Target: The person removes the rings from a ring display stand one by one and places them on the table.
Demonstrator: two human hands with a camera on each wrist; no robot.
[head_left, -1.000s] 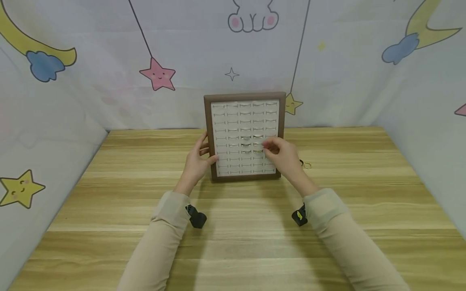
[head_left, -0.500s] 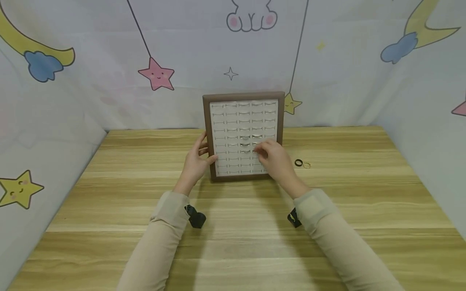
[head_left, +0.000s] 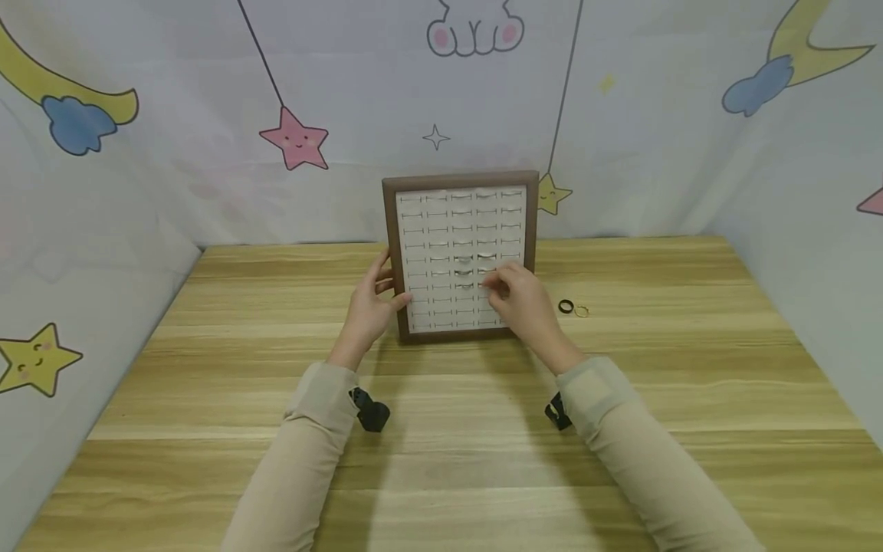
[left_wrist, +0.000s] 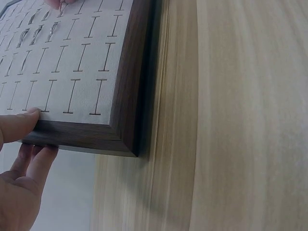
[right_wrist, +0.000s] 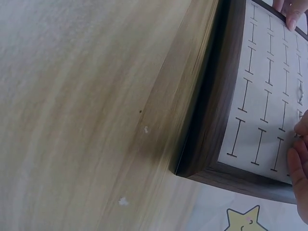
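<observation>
A ring display tray (head_left: 461,183) with a brown wooden frame and a white slotted panel stands upright on the table. My left hand (head_left: 369,310) grips its left edge, thumb on the front and fingers behind, as the left wrist view shows. Several silver-coloured rings (head_left: 464,273) sit in the middle slots. At the lower right of this group, the thumb and forefinger of my right hand (head_left: 524,300) pinch a ring (left_wrist: 62,6) at its slot, mostly hidden by the fingertips. To the right, a black ring (head_left: 566,307) and a thin gold ring (head_left: 582,312) lie side by side on the table.
The wood-grain table (head_left: 455,460) meets a white cloth backdrop (head_left: 359,92) printed with stars and moons, close behind the tray. Black wrist cameras (head_left: 372,415) hang below both sleeves.
My right hand has shifted slightly left and down across the panel, covering the lowest right ring and uncovering the black ring on the table. The left hand keeps its grip.
</observation>
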